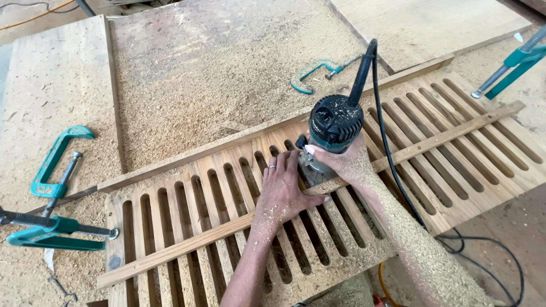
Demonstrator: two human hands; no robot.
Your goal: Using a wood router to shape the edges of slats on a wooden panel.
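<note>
The right hand gripped the router on the slotted panel, while the left hand lay spread flat just beside it, across the slats.

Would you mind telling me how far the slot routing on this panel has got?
Slots already run across the whole slatted panel. In hand: the right hand grips the trim router against the guide strip, and the left hand lies flat beside it. What remains cannot be told; sawdust lies everywhere.
</note>
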